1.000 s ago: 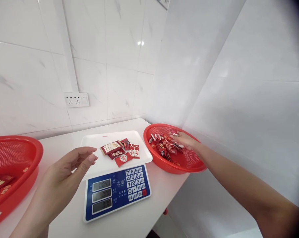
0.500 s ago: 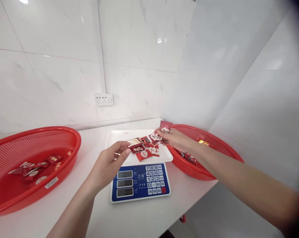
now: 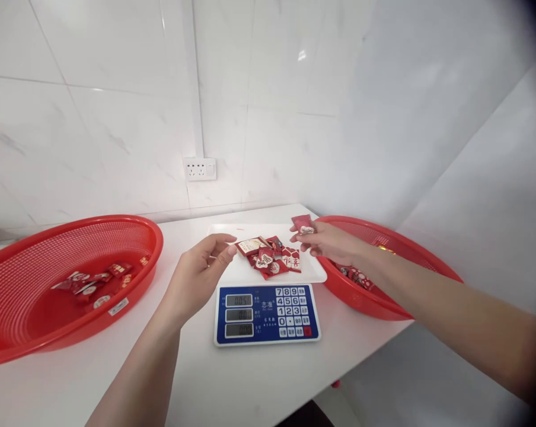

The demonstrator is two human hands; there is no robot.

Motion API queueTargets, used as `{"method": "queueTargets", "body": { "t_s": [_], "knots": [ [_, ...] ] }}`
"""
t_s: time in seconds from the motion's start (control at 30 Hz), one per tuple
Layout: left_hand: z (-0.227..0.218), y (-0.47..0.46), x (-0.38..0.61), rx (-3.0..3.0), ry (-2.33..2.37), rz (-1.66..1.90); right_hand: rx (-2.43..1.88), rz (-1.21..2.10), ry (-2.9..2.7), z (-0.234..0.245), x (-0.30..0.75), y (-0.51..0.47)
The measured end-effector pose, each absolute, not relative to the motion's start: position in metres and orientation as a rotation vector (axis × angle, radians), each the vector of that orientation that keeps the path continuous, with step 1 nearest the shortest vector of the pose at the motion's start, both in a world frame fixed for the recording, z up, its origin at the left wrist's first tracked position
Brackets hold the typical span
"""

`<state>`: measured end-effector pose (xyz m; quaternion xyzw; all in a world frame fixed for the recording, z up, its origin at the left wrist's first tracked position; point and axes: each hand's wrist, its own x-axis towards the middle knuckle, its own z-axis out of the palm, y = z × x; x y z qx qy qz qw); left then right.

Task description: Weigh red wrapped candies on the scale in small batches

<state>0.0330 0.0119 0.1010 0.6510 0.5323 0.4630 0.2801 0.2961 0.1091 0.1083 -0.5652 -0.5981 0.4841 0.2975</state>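
Observation:
A small heap of red wrapped sweets (image 3: 274, 268) lies on the white pan (image 3: 315, 276) of a digital scale with a blue keypad panel (image 3: 268, 341). My left hand (image 3: 201, 270) is at the left of the heap, its thumb and forefinger apart by the corner of a cream-and-red packet (image 3: 250, 245). Nothing shows between those fingertips. Over the pan's right edge, my right hand (image 3: 332, 242) grips a red wrapped sweet (image 3: 302, 223) between its fingers. The scale's top display (image 3: 239, 300) reads about 0.05; its last digit is unclear.
To the left stands a red plastic basket (image 3: 156, 240) with several wrapped sweets (image 3: 99, 284) inside. Another red basket (image 3: 383, 311) sits close against the scale's right side, partly behind my right forearm. The white table (image 3: 268, 379) meets a tiled wall (image 3: 268, 136).
One wrapped sweet has left my right hand and lies on the heap; another stays in its fingers. The top display has risen from about 0.047. The view has shifted slightly.

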Motion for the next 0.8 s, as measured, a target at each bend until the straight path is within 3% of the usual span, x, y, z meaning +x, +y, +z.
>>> {"method": "queueTargets", "body": {
  "t_s": [0.37,0.6,0.8],
  "knots": [
    [0.102,0.01,0.037,1.73,1.377,1.288,-1.518,1.498,-1.618,0.092,0.304,0.101],
    [0.103,0.009,0.037,1.746,1.408,1.261,-1.619,1.085,-1.979,0.094,0.291,0.096],
    [0.104,0.009,0.036,1.746,1.418,1.259,-1.576,0.966,-1.961,0.096,0.29,0.097]
  ]
}}
